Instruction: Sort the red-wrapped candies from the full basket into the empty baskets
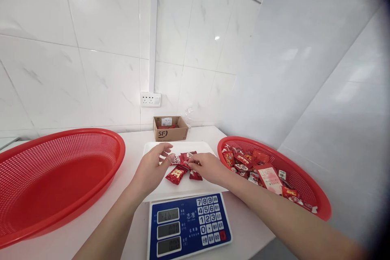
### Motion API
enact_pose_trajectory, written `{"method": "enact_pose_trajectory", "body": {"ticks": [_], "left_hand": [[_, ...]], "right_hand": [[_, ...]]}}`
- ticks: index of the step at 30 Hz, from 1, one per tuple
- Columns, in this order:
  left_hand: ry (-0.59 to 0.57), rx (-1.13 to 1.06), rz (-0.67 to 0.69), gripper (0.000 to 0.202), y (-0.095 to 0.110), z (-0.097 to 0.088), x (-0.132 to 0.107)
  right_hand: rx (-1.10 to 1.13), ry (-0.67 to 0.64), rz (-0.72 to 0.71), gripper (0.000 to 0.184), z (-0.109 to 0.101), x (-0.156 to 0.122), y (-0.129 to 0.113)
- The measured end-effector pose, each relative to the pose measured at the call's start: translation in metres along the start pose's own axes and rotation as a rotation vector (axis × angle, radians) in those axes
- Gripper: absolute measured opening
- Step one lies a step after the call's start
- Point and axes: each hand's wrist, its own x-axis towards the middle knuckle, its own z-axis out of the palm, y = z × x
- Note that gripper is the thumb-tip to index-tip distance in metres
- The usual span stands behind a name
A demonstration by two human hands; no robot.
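Several small red snack packets (176, 174) lie in a loose cluster on the white tray (157, 189) of a weighing scale. My left hand (154, 167) hovers at the left side of the cluster, fingers bent and apart, its thumb tip close to a packet with white print. From the right, my right hand (209, 165) reaches over the packets. Its thumb and fingers are pinched together at a red packet (189, 155) at the back of the cluster, and the fingers partly cover it. In front of the tray is the scale's blue keypad panel (190, 225) with three displays.
A red perforated basket (117, 150) stands at the left. On the right, another red basket (319, 207) holds many wrapped snacks and a pink card (270, 178). Behind the tray, a small cardboard box (172, 134) sits near the tiled wall with a socket (150, 99).
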Motion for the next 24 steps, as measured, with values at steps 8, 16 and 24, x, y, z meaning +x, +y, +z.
{"method": "enact_pose_trajectory", "body": {"ticks": [8,16,24], "left_hand": [[-0.168,0.066,0.066,0.023,-0.002,-0.001,-0.003],[-0.387,0.213,0.15,0.023,-0.006,0.007,-0.009],[-0.382,0.286,0.212,0.028,-0.017,0.012,-0.007]], "right_hand": [[-0.05,0.032,-0.043,0.019,0.007,-0.001,0.006],[-0.062,0.017,-0.02,0.019,0.011,0.004,0.006],[0.063,0.141,-0.033,0.018,0.008,0.008,0.009]]}}
